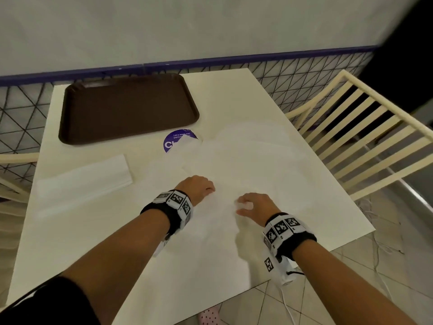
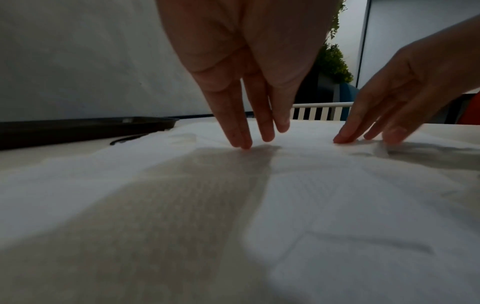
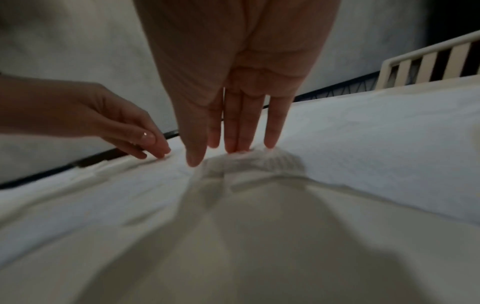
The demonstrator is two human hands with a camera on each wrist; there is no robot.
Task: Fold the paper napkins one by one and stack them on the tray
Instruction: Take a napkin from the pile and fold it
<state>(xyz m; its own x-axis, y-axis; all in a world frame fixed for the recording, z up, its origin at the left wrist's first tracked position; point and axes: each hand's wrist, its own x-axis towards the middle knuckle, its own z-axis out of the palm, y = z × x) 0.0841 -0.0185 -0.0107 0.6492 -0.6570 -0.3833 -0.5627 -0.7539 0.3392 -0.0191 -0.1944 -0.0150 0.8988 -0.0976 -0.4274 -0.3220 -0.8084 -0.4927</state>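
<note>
Several unfolded white paper napkins [image 1: 248, 151] lie overlapping on the white table [image 1: 93, 242]. Both hands are on the nearest napkin [image 1: 220, 219]. My left hand [image 1: 199, 186] touches it with straight fingertips [image 2: 244, 144]. Just to its right, my right hand [image 1: 246, 205] pinches up a small pucker of the napkin [image 3: 249, 160] between thumb and fingers. One folded napkin [image 1: 82, 181] lies flat at the table's left. The brown tray [image 1: 128, 109] stands at the far left with nothing on it.
A round purple sticker [image 1: 173, 143], partly under a napkin, sits just in front of the tray. A cream slatted chair [image 1: 351, 127] stands to the right of the table and another chair's arm [image 1: 14, 158] to the left. A wall runs behind.
</note>
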